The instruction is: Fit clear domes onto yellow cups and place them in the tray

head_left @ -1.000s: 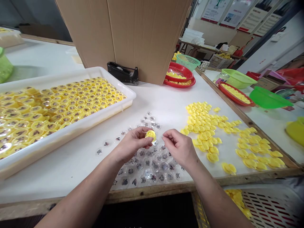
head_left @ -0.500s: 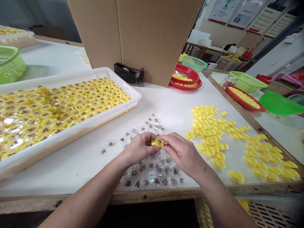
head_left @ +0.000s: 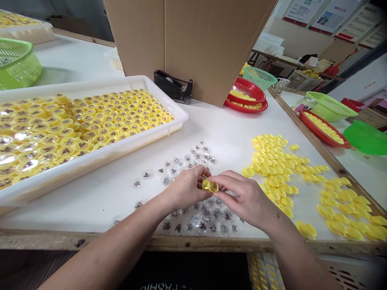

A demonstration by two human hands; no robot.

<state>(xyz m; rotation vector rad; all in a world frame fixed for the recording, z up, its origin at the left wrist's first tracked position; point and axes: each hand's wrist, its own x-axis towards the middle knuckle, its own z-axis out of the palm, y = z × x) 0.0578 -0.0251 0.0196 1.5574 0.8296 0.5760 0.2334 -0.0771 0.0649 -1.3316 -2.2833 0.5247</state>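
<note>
My left hand [head_left: 189, 186] pinches a small yellow piece [head_left: 210, 185] with a dark printed picture on its round face. From the other side, the fingertips of my right hand [head_left: 243, 195] grip the same piece at its right edge. Below both hands, clear round discs with dark printed pictures [head_left: 197, 220] are spread on the white table. Loose yellow pieces [head_left: 273, 159] lie in overlapping groups to the right. A long white tray [head_left: 173, 131] at the left holds rows of yellow pieces with pictures on them.
A black tape dispenser [head_left: 173, 86] stands before a tall cardboard sheet [head_left: 190, 44]. Red plates [head_left: 248, 90] of yellow pieces and a green basket [head_left: 260, 77] are behind at the right. A wooden rim [head_left: 211, 244] edges the table; a light green basket [head_left: 19, 66] stands far left.
The view has shifted, so the tray and cardboard appear farther right. The yellow piece is turned differently between my fingers, its printed face now toward the right.
</note>
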